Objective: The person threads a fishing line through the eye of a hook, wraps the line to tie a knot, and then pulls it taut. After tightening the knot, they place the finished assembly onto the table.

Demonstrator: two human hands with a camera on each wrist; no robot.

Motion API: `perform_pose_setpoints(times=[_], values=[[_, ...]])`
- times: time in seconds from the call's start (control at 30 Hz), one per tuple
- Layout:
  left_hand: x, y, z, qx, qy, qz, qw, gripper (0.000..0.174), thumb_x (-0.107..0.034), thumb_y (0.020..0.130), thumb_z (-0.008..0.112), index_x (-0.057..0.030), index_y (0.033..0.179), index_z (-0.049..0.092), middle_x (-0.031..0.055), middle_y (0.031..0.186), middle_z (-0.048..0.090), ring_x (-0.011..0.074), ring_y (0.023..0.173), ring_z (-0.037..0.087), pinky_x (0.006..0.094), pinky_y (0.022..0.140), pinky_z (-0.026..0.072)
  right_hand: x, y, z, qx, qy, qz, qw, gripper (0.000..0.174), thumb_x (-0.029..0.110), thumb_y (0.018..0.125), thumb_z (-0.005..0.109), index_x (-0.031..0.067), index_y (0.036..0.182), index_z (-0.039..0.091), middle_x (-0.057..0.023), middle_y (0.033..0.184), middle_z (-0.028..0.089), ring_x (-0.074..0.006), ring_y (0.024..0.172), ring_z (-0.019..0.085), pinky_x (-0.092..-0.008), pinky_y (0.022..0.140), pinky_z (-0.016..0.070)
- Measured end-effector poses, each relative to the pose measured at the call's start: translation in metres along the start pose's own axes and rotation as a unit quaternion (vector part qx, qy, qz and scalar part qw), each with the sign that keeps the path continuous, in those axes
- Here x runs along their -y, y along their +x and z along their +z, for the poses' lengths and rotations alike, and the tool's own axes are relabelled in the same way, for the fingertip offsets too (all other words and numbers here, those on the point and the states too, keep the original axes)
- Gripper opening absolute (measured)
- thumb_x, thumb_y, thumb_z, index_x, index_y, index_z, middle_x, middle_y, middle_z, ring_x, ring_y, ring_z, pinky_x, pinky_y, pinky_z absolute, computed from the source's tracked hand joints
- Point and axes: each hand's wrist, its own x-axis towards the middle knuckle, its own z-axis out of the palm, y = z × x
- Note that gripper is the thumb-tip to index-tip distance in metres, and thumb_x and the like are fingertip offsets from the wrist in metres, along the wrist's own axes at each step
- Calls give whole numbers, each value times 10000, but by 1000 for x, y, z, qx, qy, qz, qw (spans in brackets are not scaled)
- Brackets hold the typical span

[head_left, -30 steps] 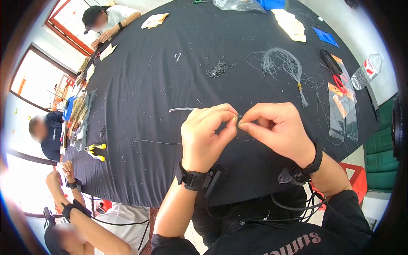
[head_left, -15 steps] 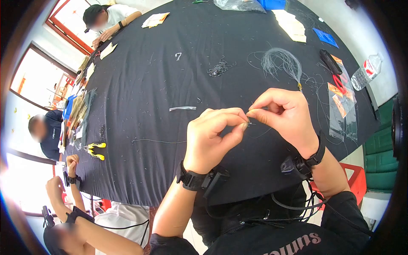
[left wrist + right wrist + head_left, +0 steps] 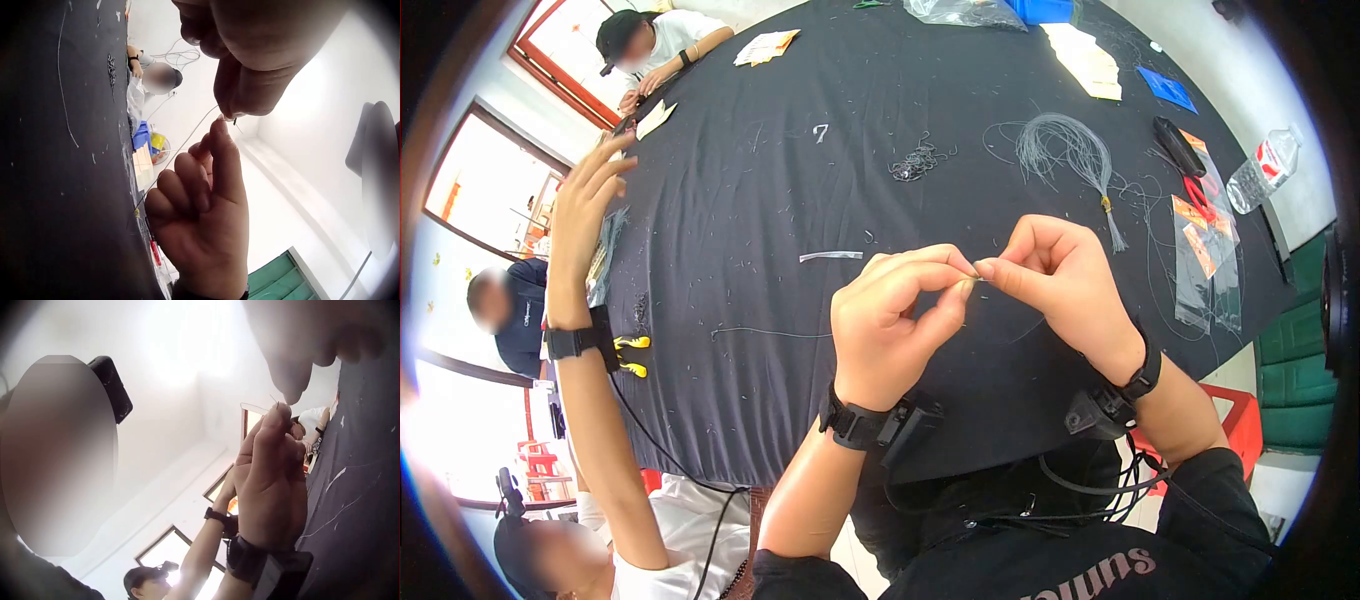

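In the head view, my left hand point(image 3: 895, 315) pinches between thumb and forefinger, its fingertips right at those of my right hand point(image 3: 1060, 280), which pinches too. A thin fishing line point(image 3: 189, 139) runs from the joined fingertips past my right hand in the left wrist view. There, a small dark piece point(image 3: 235, 121) sticks out under the left thumb; I cannot tell what it is. Another stretch of line point(image 3: 770, 333) lies on the black cloth and passes behind my left hand. A clear plastic strip point(image 3: 830, 256) and a tiny hook point(image 3: 868, 238) lie just beyond.
Farther off lie a heap of fish hooks point(image 3: 918, 160) and a tied bundle of line point(image 3: 1060, 150). Scissors point(image 3: 1196, 196), plastic packets point(image 3: 1192, 285) and a bottle point(image 3: 1265, 170) are at the right. A neighbour's arm point(image 3: 590, 260) reaches over yellow-handled pliers point(image 3: 632, 343).
My hands shifted right, uncovering the plastic strip, then came back slightly left with fingertips together. The neighbour's arm at the left has stretched out over the table.
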Motion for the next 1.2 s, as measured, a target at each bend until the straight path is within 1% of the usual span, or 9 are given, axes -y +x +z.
perform_pose_setpoints(times=[0.13, 0.33, 0.53, 0.63, 0.73, 0.83, 0.93, 1.1, 1.2], values=[[2, -1, 1, -8, -12, 15, 1000, 98, 84, 771, 692, 9, 832, 679, 72, 913, 707, 63, 709, 577, 196, 572, 417, -5, 0, 4, 15, 69, 27, 997, 188, 141, 871, 754, 47, 767, 628, 77, 648, 558, 24, 574, 418, -169, 501, 288], [0, 0, 0, -22, 8, 36, 999, 109, 81, 760, 701, -5, 825, 683, 58, 908, 711, 47, 659, 531, 187, 543, 378, 11, -2, 1, 54, 73, 97, 991, 178, 139, 884, 739, 38, 790, 628, 59, 689, 601, 24, 601, 460, -162, 526, 334], [1, 0, -1, -55, 31, 22, 998, 94, 72, 761, 701, -9, 803, 679, 54, 909, 716, 14, 583, 469, 169, 500, 338, 9, -6, 9, 44, 119, 91, 988, 123, 99, 898, 716, 48, 816, 639, 76, 688, 586, 26, 602, 450, -162, 527, 319], [2, 2, -1, -75, 85, 12, 993, 78, 57, 771, 699, -11, 805, 684, 43, 907, 720, 4, 563, 440, 171, 495, 335, 6, -9, 13, 44, 116, 96, 988, 79, 84, 896, 712, 46, 846, 664, 88, 686, 582, 28, 582, 431, -167, 515, 308], [6, 2, -1, -87, 96, 2, 992, 60, 35, 784, 698, -15, 817, 693, 31, 908, 724, -2, 547, 421, 172, 493, 333, 4, -12, 18, 16, -25, 19, 999, 50, 64, 881, 710, 23, 895, 684, 40, 674, 612, 12, 567, 448, -188, 506, 339], [4, 2, -1, -76, 114, -13, 990, 54, 13, 794, 699, -20, 837, 703, 19, 914, 726, -4, 548, 418, 173, 492, 332, 8, -16, 21, -7, -184, -114, 976, 75, 28, 864, 695, 15, 937, 685, -45, 696, 650, -34, 559, 507, -221, 518, 402], [4, 2, -2, -65, 119, -16, 991, 50, 4, 797, 699, -24, 838, 705, 24, 914, 728, -1, 549, 426, 176, 493, 334, 4, -13, 20, 4, -204, -195, 959, 99, -3, 850, 677, 8, 949, 674, -117, 743, 664, -98, 579, 587, -243, 549, 452], [2, 4, -4, -56, 136, 25, 989, 63, 15, 772, 707, -32, 810, 688, 28, 901, 729, 16, 535, 432, 187, 500, 346, 8, -14, 18, 16, -226, -209, 951, 115, -12, 835, 675, 25, 944, 684, -132, 761, 679, -180, 584, 638, -263, 546, 470], [-2, 5, -5, -70, 141, 66, 985, 130, 34, 711, 729, -47, 794, 671, 28, 867, 724, 118, 637, 581, 240, 606, 436, 13, -16, 17, 26, -257, -230, 938, 127, -16, 820, 684, 37, 936, 692, -130, 783, 690, -230, 613, 662, -274, 560, 494]])
